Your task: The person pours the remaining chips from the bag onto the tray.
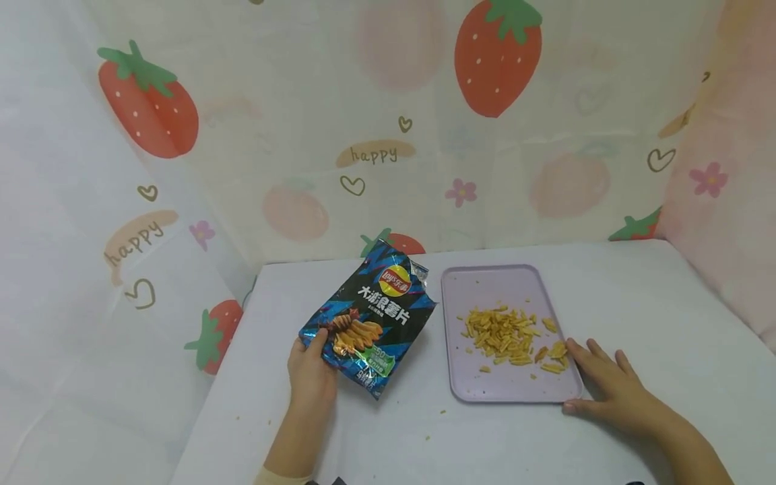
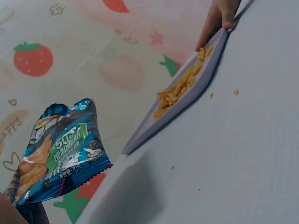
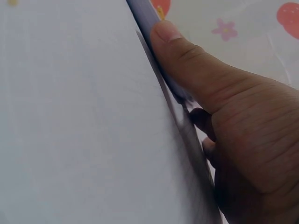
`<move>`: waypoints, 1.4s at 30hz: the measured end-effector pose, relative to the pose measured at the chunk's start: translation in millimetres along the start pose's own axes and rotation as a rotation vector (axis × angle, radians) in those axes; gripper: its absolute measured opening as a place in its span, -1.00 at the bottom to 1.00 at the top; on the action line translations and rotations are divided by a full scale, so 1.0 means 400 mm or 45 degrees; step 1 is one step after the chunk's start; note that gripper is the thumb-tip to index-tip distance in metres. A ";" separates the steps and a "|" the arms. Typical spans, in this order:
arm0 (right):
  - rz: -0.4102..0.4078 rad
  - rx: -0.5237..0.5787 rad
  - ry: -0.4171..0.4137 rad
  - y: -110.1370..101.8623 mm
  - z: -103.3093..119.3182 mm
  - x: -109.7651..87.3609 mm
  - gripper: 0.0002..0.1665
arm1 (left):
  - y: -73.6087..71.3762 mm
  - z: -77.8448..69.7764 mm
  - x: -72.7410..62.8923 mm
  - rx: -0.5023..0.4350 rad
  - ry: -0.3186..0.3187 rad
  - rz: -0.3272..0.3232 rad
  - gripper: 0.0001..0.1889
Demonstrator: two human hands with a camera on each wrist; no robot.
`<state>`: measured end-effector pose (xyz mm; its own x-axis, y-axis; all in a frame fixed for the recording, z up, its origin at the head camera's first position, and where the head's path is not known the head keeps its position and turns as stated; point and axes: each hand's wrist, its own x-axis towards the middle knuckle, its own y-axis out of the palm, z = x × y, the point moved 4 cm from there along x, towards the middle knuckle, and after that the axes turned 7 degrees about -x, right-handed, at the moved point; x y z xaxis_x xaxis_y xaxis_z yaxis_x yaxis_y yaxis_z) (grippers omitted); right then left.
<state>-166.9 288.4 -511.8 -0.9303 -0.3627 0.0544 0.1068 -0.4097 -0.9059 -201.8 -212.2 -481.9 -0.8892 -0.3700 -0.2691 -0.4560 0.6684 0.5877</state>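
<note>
My left hand (image 1: 313, 378) holds a blue and black potato chip bag (image 1: 397, 330) by its lower left edge, thumb across the printed front. The bag's upper right corner is torn, and it tilts to the right above the table. To its right lies a pale purple tray (image 1: 506, 392) with a heap of yellow chip pieces (image 1: 503, 335). At the tray's near right corner, my right hand (image 1: 621, 397) touches the rim with spread, fairly straight fingers. The thumb (image 3: 182, 58) rests against the tray edge in the right wrist view. The bag's inside is hidden.
The white table (image 1: 642, 303) carries small crumbs (image 1: 442, 411) in front of the tray and near the left arm. Behind it hangs a cream backdrop (image 1: 509, 175) with strawberries. A white curtain stands at left, a pink one at right.
</note>
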 end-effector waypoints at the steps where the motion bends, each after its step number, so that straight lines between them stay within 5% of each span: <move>1: 0.003 0.005 -0.002 0.000 0.000 0.001 0.32 | -0.004 0.000 0.001 0.020 -0.007 -0.015 -0.41; 23: -0.024 -0.024 -0.025 -0.013 -0.010 -0.001 0.29 | -0.017 0.052 0.015 0.144 -0.082 -0.068 -0.32; 42: 0.005 -0.017 -0.008 -0.004 -0.003 0.006 0.32 | -0.030 0.071 0.006 0.128 -0.078 -0.046 -0.32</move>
<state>-169.6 289.4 -510.8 -0.9278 -0.3692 0.0536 0.1053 -0.3971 -0.9117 -199.6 -202.8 -511.2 -0.8714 -0.3568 -0.3367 -0.4864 0.7178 0.4982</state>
